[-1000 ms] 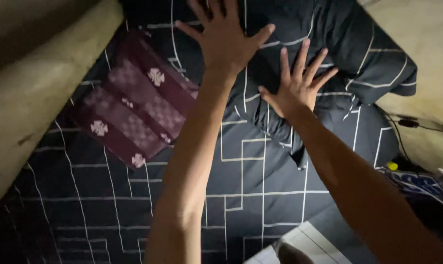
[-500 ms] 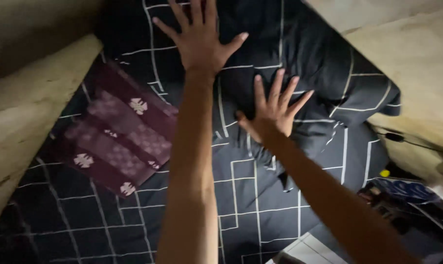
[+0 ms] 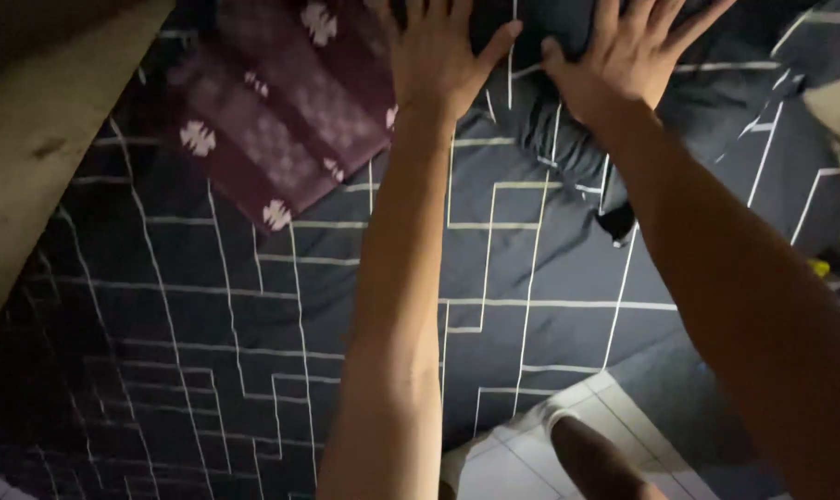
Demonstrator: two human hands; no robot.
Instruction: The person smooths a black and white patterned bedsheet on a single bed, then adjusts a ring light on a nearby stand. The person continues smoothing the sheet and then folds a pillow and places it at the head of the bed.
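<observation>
Both my arms reach forward over a bed with a dark sheet point(image 3: 253, 306) marked by thin white lines. My left hand point(image 3: 438, 51) lies flat with fingers spread at the top of the view, on the near edge of a dark pillow point(image 3: 577, 139) in the same lined fabric. My right hand point(image 3: 628, 56) presses flat on that pillow, fingers apart. Neither hand holds anything. The fingertips of both hands are cut off by the top edge.
A maroon patterned pillow point(image 3: 272, 120) lies to the left of my left hand. A pale wall point(image 3: 31, 176) runs along the bed's left side. Pale tiled floor point(image 3: 513, 454) and my foot point(image 3: 596, 463) show at the bottom.
The view has tilted down, so hands and pillows sit higher in frame. My hands now lie closer together, side by side, on the dark pillow.
</observation>
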